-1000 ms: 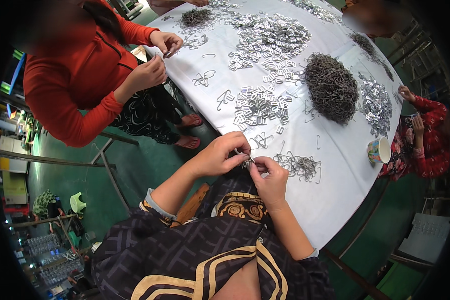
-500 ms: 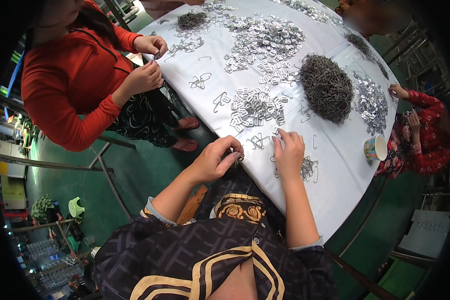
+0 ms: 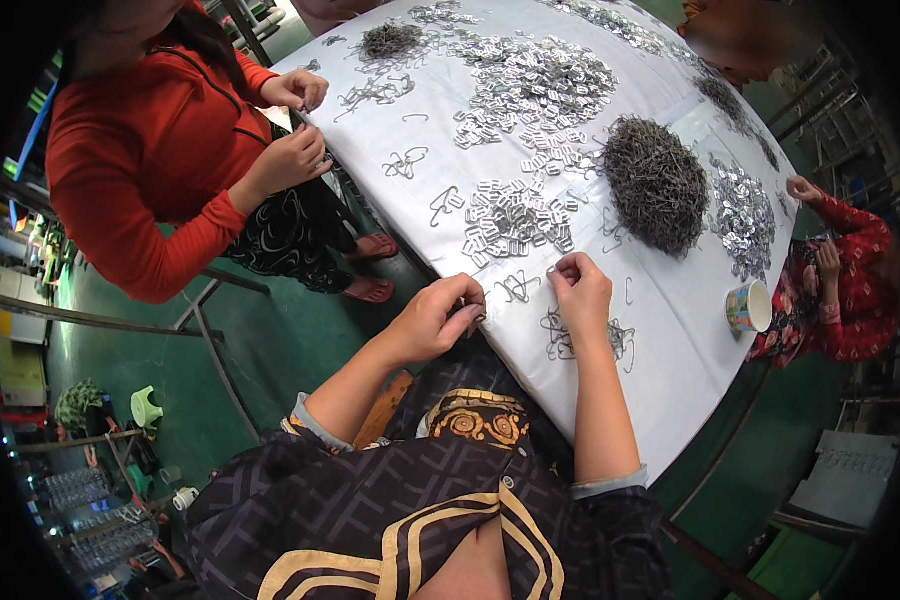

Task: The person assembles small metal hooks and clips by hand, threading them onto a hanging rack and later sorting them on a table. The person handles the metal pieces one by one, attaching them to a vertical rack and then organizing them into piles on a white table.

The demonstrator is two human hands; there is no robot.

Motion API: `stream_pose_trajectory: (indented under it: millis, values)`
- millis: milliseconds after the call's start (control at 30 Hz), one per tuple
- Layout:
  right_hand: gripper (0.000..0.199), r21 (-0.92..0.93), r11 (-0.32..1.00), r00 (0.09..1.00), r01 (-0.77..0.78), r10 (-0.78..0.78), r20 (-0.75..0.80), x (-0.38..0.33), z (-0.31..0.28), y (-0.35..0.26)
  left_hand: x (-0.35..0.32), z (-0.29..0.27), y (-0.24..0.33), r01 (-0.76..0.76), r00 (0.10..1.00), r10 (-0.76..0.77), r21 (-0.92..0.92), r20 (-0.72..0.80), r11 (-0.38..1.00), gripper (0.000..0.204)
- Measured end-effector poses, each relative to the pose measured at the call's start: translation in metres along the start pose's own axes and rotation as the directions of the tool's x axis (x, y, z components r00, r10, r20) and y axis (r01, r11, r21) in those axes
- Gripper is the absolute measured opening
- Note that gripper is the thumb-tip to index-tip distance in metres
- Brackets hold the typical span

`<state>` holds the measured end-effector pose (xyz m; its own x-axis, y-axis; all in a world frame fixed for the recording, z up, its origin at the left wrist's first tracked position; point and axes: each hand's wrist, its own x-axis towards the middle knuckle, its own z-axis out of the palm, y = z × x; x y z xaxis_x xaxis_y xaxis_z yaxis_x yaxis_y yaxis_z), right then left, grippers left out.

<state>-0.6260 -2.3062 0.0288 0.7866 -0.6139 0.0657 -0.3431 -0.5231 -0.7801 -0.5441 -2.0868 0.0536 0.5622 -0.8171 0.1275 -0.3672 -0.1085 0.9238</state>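
Observation:
My left hand (image 3: pixel 442 318) is closed at the table's near edge, thumb and fingers pinched on a small metal wire piece (image 3: pixel 484 314) that is mostly hidden. To its right, my right hand (image 3: pixel 582 296) pinches a small flat silver buckle (image 3: pixel 551 270) between thumb and forefinger, just above the cloth. A few loose bent wire hooks (image 3: pixel 516 287) lie between the hands. More wire hooks (image 3: pixel 618 342) are partly covered by my right hand and wrist. Beyond my hands spreads a pile of slotted silver buckles (image 3: pixel 515 222).
A white-clothed table (image 3: pixel 660 400) carries a dark heap of wire hooks (image 3: pixel 656 185), a larger buckle pile (image 3: pixel 540 85) and a paper cup (image 3: pixel 748 307). A person in red (image 3: pixel 160 160) works at the left edge; another in patterned red (image 3: pixel 855 270) sits at the right.
My right hand has drawn slightly up and right from the near buckles, its fingers now closer together around a buckle. My left hand stays nearly still.

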Motion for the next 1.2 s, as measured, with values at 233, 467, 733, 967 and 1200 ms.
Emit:
stream_pose_trajectory:
  millis: [233, 467, 733, 967, 1200]
  values:
    - [0.016, 0.633, 0.755, 0.977, -0.17, 0.044, 0.21, -0.047, -0.002, -0.046, 0.003, 0.006, 0.003, -0.073, 0.997, 0.072, 0.095, 0.022, 0.993, 0.01]
    - [0.015, 0.442, 0.895, 0.994, 0.06, -0.096, 0.059, -0.068, 0.003, -0.056, 0.004, 0.007, 0.005, -0.115, 0.991, 0.1, 0.175, 0.091, 0.978, 0.015]
    - [0.014, 0.263, 0.929, 0.965, 0.262, -0.257, -0.054, -0.09, -0.002, -0.062, 0.015, -0.007, -0.009, -0.081, 0.973, 0.053, 0.116, 0.224, 0.99, 0.014]
    - [0.013, 0.255, 0.919, 0.953, 0.302, -0.3, -0.049, -0.1, -0.004, -0.064, 0.066, 0.011, -0.025, -0.313, 0.95, 0.281, 0.459, 0.138, 0.831, 0.012]
    - [0.014, 0.236, 0.927, 0.956, 0.292, -0.29, -0.045, -0.104, -0.007, -0.06, 0.08, 0.049, -0.026, -0.344, 0.938, 0.237, 0.758, 0.253, 0.554, 0.008]
